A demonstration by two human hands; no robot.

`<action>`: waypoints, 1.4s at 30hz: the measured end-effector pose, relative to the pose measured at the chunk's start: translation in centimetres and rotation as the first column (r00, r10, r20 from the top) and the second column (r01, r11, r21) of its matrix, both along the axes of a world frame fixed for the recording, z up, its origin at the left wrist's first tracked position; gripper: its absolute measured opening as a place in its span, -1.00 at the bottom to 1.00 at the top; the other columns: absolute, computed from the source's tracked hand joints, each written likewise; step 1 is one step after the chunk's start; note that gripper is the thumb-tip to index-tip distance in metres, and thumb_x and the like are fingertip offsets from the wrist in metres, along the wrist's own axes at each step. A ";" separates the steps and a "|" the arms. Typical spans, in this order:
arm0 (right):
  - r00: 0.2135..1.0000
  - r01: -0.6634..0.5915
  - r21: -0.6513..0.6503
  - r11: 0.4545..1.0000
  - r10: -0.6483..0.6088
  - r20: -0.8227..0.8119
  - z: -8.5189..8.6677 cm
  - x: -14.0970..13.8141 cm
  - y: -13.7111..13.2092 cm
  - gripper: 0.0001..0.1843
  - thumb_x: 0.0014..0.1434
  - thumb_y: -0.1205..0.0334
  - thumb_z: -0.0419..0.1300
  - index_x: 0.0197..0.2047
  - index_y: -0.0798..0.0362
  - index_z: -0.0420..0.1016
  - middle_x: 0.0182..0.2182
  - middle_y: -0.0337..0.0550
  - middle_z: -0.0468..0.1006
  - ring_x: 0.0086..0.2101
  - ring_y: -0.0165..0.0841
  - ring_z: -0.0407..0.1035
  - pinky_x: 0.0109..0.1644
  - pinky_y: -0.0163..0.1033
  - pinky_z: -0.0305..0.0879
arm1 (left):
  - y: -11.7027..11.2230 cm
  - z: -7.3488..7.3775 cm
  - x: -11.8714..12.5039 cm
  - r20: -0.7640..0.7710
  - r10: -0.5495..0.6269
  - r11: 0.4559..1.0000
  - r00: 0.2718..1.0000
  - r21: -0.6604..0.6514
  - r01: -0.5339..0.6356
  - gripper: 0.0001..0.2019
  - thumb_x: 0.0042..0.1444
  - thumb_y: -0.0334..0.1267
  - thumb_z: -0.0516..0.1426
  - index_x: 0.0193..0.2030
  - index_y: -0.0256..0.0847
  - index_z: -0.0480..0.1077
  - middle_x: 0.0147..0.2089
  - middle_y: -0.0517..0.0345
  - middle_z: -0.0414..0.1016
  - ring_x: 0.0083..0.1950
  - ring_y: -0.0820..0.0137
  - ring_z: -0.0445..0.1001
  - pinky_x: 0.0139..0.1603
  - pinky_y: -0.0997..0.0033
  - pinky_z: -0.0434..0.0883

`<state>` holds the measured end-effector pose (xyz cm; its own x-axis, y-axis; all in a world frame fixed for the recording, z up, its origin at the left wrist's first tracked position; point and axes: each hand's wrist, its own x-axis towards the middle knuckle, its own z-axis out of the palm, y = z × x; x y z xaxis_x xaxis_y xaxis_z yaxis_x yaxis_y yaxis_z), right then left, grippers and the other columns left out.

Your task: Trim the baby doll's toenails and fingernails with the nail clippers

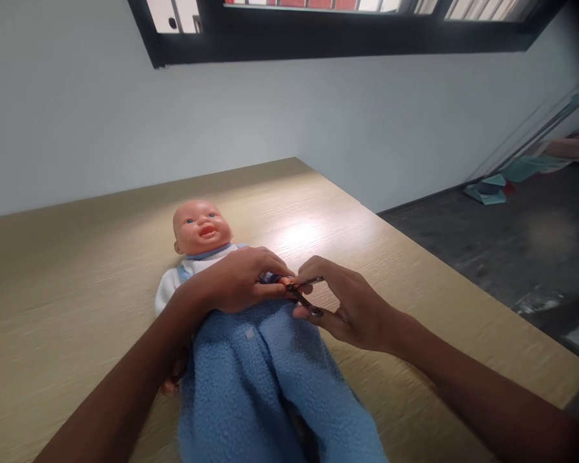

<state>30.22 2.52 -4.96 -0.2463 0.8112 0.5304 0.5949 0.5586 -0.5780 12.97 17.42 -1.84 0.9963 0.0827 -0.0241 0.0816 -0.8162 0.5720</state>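
Note:
A baby doll [200,228] in a white top and fuzzy blue overalls lies on its back on the wooden table [77,308]. Across its chest reaches my left hand [244,280], closed around one of the doll's hands, whose small fingers [286,281] poke out past my fingertips. My right hand [350,302] pinches a metal nail clipper [306,301] between thumb and fingers. The clipper's tip meets the doll's fingers; whether its jaws touch them I cannot tell. The doll's other hand [170,386] rests beside its hip, partly behind my left forearm.
A pale wall [222,116] runs behind the table, with a dark-framed window [318,35] above. Beyond the table's right edge is a dark floor [487,244]. Light blue and pink items [525,170] lie near the wall at the far right.

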 end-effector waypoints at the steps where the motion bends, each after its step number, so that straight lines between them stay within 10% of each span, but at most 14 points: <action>1: 1.000 0.003 0.015 1.000 -0.003 -0.001 -0.1 0.0 0.0 -0.73 0.29 0.25 0.30 -0.04 0.08 0.29 -0.23 -0.23 0.40 -0.25 -0.48 0.32 -0.18 -0.36 0.28 | 0.0 0.0 0.0 0.000 0.006 1.000 1.000 -0.001 -0.006 -0.69 0.35 0.02 0.05 -0.03 -0.02 0.56 -0.07 0.23 0.59 -0.07 0.45 0.47 0.07 0.46 0.32; 30: 0.993 0.121 0.165 0.979 -0.121 -0.008 -0.9 -1.1 0.0 -0.77 0.33 0.20 0.23 -0.04 0.12 0.33 -0.27 -0.17 0.44 -0.27 -0.41 0.35 -0.22 -0.29 0.32 | -0.4 -0.1 -0.3 0.051 0.052 0.996 0.997 0.075 -0.056 -0.74 0.33 -0.05 0.10 0.00 -0.04 0.55 0.00 0.17 0.56 -0.03 0.46 0.50 0.03 0.48 0.39; 37: 0.982 0.188 0.342 0.921 -0.168 -0.088 -1.1 -1.5 -0.2 -0.80 0.29 0.20 0.23 -0.07 0.08 0.35 -0.31 -0.19 0.47 -0.30 -0.38 0.41 -0.24 -0.27 0.38 | -4.1 1.9 -1.8 -0.030 0.298 0.884 0.954 0.386 -0.264 -0.70 0.27 -0.19 0.15 0.09 -0.18 0.47 0.13 -0.05 0.46 0.15 0.20 0.42 0.18 0.15 0.38; 42: 0.911 0.345 0.327 0.880 -0.230 -0.343 -1.0 -2.2 -0.1 -0.85 0.27 0.24 0.24 -0.14 0.08 0.36 -0.39 -0.22 0.47 -0.43 -0.41 0.43 -0.36 -0.32 0.40 | -8.9 5.1 -5.2 -0.193 0.397 0.874 0.898 0.377 -0.306 -0.51 0.36 -0.11 0.03 0.37 -0.21 0.22 0.38 -0.11 0.22 0.35 0.04 0.28 0.32 -0.01 0.30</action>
<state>28.04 2.44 -5.93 0.1757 0.5499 0.8165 0.6037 0.5950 -0.5306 7.79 8.57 3.25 0.8612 0.4743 -0.1825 0.5045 -0.8412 0.1947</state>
